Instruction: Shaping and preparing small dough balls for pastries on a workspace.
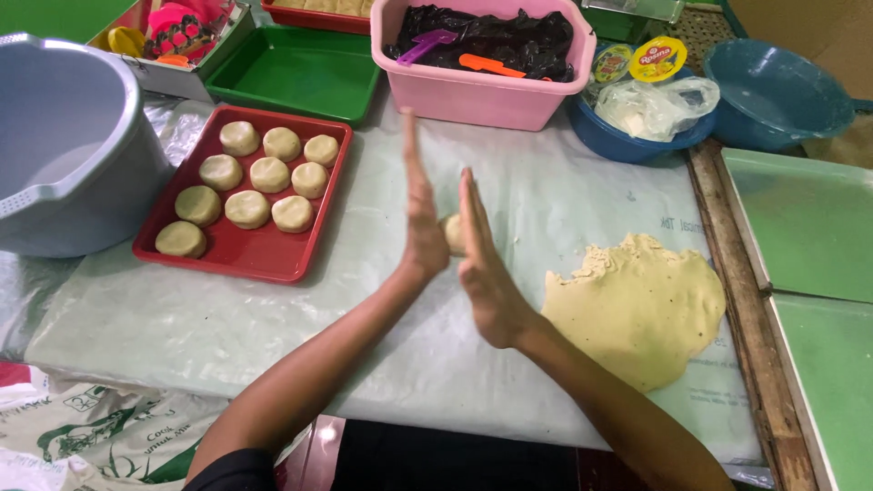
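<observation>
Hands: L (420, 214) + R (482, 264) palms pressing dough ball (452, 233) | flat dough (639, 305) just R | red tray (250, 259) L, bare gap btwn

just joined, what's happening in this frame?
A person presses a small piece of dough between the flat palms of the left hand and the right hand, held upright above a plastic-covered table. To the left, a red tray holds nine shaped dough rounds. To the right, a flattened sheet of dough lies on the plastic. A grey bucket, a green tray and a pink tub stand behind.
</observation>
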